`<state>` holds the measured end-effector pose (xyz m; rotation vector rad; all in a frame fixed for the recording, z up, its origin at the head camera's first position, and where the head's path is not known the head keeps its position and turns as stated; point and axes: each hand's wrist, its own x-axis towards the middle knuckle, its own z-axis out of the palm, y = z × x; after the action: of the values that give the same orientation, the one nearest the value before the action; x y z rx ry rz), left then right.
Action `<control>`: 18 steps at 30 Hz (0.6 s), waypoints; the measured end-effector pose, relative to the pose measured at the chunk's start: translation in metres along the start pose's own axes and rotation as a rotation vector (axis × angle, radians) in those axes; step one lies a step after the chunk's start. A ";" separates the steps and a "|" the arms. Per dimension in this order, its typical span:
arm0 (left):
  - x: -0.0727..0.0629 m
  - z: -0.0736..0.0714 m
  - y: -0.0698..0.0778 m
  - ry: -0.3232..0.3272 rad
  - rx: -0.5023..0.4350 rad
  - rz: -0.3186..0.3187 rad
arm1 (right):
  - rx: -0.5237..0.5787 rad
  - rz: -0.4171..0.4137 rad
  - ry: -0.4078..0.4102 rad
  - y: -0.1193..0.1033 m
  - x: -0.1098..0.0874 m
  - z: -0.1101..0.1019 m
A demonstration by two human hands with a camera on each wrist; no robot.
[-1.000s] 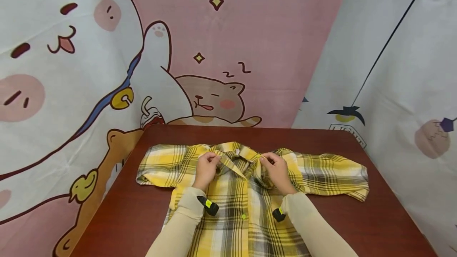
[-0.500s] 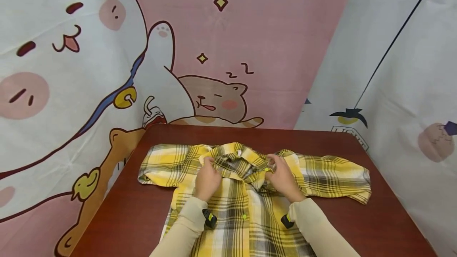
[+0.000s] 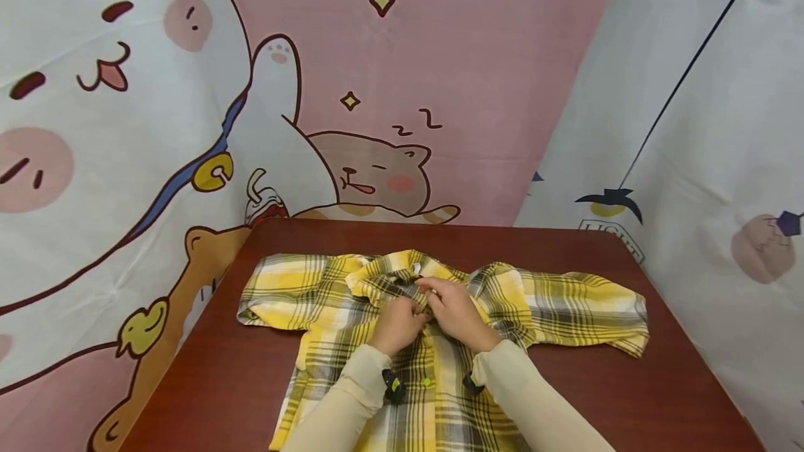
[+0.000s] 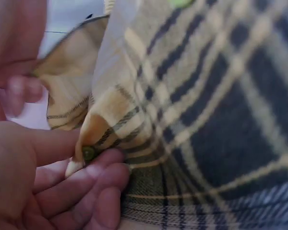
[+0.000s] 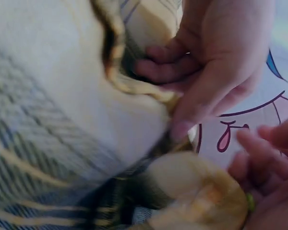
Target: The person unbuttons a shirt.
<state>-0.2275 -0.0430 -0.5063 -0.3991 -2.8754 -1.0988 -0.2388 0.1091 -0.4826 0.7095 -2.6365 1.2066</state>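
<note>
A yellow, white and grey plaid shirt (image 3: pixel 339 312) lies front up, sleeves spread to both sides. Both hands meet at its neck opening, just below the collar (image 3: pixel 370 281). My left hand (image 3: pixel 398 326) pinches a front edge between thumb and fingers; the left wrist view shows a small green button (image 4: pixel 89 153) at that pinch. Close beside it, my right hand (image 3: pixel 455 312) pinches another edge of the cloth, its thumb (image 5: pixel 182 129) on the fabric in the right wrist view. Lower on the front sits another green button (image 3: pixel 428 382). The hands partly cover the neckline.
The shirt is spread on a dark red-brown table (image 3: pixel 201 368), whose far edge stands near a cartoon-printed backdrop (image 3: pixel 477 89). The right sleeve (image 3: pixel 584 309) reaches toward the table's right side. A black wrist camera (image 3: pixel 394 386) sits at the left cuff.
Both hands have moved inward from the two collar sides and now meet at the middle of the neck opening. The shirt's front edges are drawn together under them.
</note>
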 end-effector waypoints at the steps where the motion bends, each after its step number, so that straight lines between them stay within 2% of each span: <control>1: 0.000 0.000 -0.002 0.022 -0.005 0.018 | -0.007 0.008 -0.023 0.002 0.000 0.002; 4: 0.001 -0.002 -0.004 0.072 -0.038 0.060 | -0.040 0.018 -0.091 0.008 -0.001 0.005; 6: 0.002 -0.003 -0.004 0.085 -0.074 0.063 | -0.057 0.014 -0.119 0.011 -0.003 0.006; 14: 0.002 -0.005 -0.003 0.122 -0.174 0.007 | -0.084 0.015 -0.174 0.016 -0.007 0.002; 18: 0.002 -0.005 -0.003 0.117 -0.257 0.004 | -0.105 0.003 -0.165 0.017 -0.011 0.000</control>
<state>-0.2306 -0.0485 -0.5043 -0.3368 -2.6393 -1.4448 -0.2373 0.1227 -0.4982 0.8186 -2.8101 1.0431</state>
